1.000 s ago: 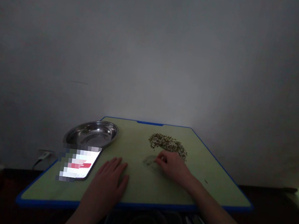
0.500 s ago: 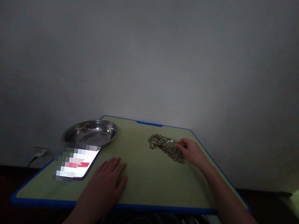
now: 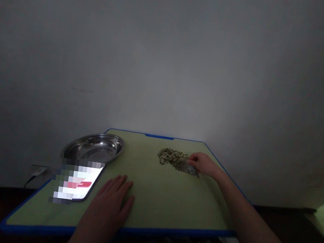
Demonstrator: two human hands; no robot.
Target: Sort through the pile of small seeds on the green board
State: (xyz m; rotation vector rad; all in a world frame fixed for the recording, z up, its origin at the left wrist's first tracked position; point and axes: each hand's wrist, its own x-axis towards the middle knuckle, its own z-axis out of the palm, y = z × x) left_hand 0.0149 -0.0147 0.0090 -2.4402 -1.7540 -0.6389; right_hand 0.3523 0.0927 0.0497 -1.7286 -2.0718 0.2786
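Note:
My left hand (image 3: 111, 200) lies flat on the table's near left part, palm down and fingers spread, holding nothing. Over at the right side, my right hand (image 3: 204, 165) pinches a clear, shiny thing (image 3: 188, 167) that looks like thin plastic; its exact kind is hard to make out. That clear thing lies low over the right end of a patch of small dark seeds or beans (image 3: 171, 156), which are spread loosely on the tabletop. Part of the patch is covered by the clear thing and my fingers.
The pale green table (image 3: 152, 196) has a blue rim and stands against a grey wall (image 3: 170, 59). At the left sit a wide steel basin (image 3: 95, 148) and, before it, a phone (image 3: 85, 183) with a lit, partly blurred screen. A cable plug (image 3: 38, 172) shows beyond the left edge.
The clear thing in my right hand has tipped and shifted slightly toward me over the seeds. My left hand stays flat. The whole view has tilted a little.

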